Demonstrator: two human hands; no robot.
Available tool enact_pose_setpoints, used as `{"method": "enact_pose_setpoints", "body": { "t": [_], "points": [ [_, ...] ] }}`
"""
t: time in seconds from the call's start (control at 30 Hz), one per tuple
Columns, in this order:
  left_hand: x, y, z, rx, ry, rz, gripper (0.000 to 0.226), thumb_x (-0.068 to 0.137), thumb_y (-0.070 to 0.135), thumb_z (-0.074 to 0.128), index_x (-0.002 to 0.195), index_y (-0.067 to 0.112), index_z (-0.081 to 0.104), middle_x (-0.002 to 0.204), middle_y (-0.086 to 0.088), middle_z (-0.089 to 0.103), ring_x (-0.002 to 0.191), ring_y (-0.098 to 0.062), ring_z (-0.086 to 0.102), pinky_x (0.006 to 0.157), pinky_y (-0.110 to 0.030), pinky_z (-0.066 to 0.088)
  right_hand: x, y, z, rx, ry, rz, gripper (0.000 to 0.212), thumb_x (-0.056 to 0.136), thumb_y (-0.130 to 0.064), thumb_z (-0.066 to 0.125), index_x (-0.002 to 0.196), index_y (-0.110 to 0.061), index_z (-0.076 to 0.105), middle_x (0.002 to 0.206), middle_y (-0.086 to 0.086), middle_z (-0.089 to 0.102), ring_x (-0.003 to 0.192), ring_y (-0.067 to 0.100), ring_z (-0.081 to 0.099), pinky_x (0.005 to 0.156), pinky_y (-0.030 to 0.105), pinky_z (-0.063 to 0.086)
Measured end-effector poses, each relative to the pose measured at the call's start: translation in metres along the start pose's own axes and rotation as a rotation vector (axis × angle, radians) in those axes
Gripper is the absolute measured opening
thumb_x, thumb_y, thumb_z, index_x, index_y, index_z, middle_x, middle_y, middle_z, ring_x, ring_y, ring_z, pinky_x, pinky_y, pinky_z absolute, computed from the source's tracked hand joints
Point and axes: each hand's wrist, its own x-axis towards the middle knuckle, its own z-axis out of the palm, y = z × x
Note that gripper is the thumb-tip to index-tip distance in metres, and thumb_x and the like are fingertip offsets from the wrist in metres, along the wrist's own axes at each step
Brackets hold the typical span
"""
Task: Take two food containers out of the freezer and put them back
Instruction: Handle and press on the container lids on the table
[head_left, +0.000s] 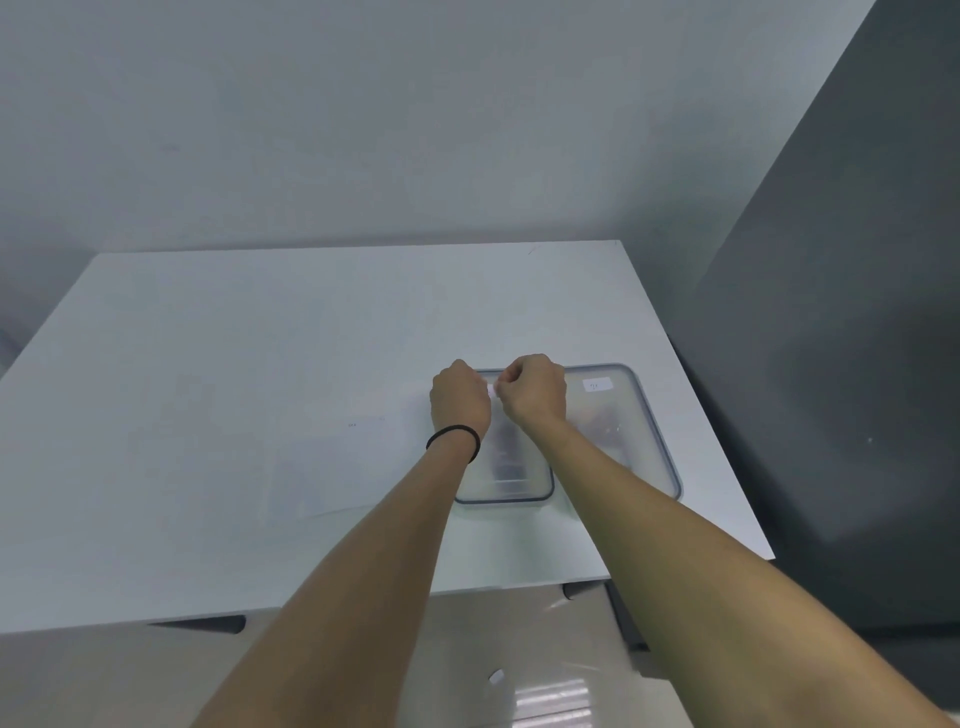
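Two clear food containers with grey-rimmed lids lie side by side on the right part of a white tabletop (260, 389). The smaller left container (511, 478) is partly hidden under my forearms. The larger right container (623, 421) has a small white label (597, 385) on its lid's far corner. My left hand (460, 397), with a black band on its wrist, and my right hand (535, 392) meet over the far edge of the left container. Both have curled fingers pinching a small white tag (492, 391) between them.
A tall dark grey panel (831, 364) stands right of the table, close to its right edge. A pale wall rises behind the table. Below the table's front edge lies a glossy floor with a small white scrap (496, 676).
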Motion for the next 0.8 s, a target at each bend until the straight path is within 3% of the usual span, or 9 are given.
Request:
{"method": "enact_pose_setpoints", "body": {
  "t": [0.23,0.33,0.4,0.47,0.57,0.8],
  "points": [
    [-0.005,-0.003,0.009,0.197,0.060,0.104,0.019,0.095,0.002,0.048,0.114,0.001,0.051,0.118,-0.014,0.055,0.109,-0.027,0.052,0.082,-0.030,0.045,-0.002,0.010,0.006,-0.109,0.055,-0.142,0.007,0.088,-0.008,0.061,0.092,-0.005,0.066,0.090,0.011,0.070,0.086,0.028,0.064,0.068,0.032,0.050],
    [-0.009,-0.007,0.007,0.324,0.110,0.265,0.026,0.096,-0.001,0.044,0.121,0.005,0.047,0.122,-0.010,0.051,0.108,-0.023,0.051,0.085,-0.029,0.046,-0.009,0.014,0.010,-0.355,0.114,-0.330,0.014,0.090,-0.005,0.054,0.099,-0.006,0.065,0.098,0.012,0.064,0.095,0.029,0.058,0.068,0.034,0.044],
    [-0.011,-0.014,0.006,0.485,0.079,0.426,0.030,0.095,0.000,0.039,0.121,0.009,0.052,0.124,-0.006,0.054,0.112,-0.021,0.051,0.091,-0.029,0.045,-0.018,0.019,0.014,-0.558,0.116,-0.468,0.023,0.089,-0.006,0.050,0.104,-0.011,0.067,0.111,0.008,0.063,0.107,0.027,0.054,0.079,0.032,0.040],
    [-0.015,-0.025,0.006,0.596,0.071,0.497,0.032,0.096,0.009,0.037,0.122,0.014,0.055,0.133,-0.003,0.054,0.127,-0.019,0.045,0.106,-0.033,0.035,-0.027,0.028,0.017,-0.635,0.097,-0.526,0.030,0.092,-0.016,0.046,0.117,-0.015,0.063,0.131,0.006,0.057,0.125,0.025,0.047,0.096,0.033,0.034],
    [-0.023,-0.044,0.004,0.682,0.062,0.515,0.045,0.101,0.026,0.028,0.143,0.014,0.039,0.154,-0.002,0.036,0.145,-0.016,0.026,0.119,-0.045,0.016,-0.034,0.038,0.014,-0.623,0.102,-0.476,0.040,0.099,-0.028,0.037,0.133,-0.015,0.053,0.150,0.012,0.041,0.139,0.026,0.035,0.107,0.040,0.028],
    [-0.029,-0.045,-0.001,0.696,-0.032,0.451,0.053,0.101,0.032,0.025,0.151,0.016,0.025,0.163,-0.006,0.011,0.149,-0.019,0.015,0.118,-0.052,0.015,-0.039,0.044,0.004,-0.655,-0.009,-0.392,0.049,0.103,-0.037,0.024,0.150,-0.026,0.032,0.162,0.016,0.016,0.150,0.028,0.012,0.117,0.048,0.012]
  ]
}}
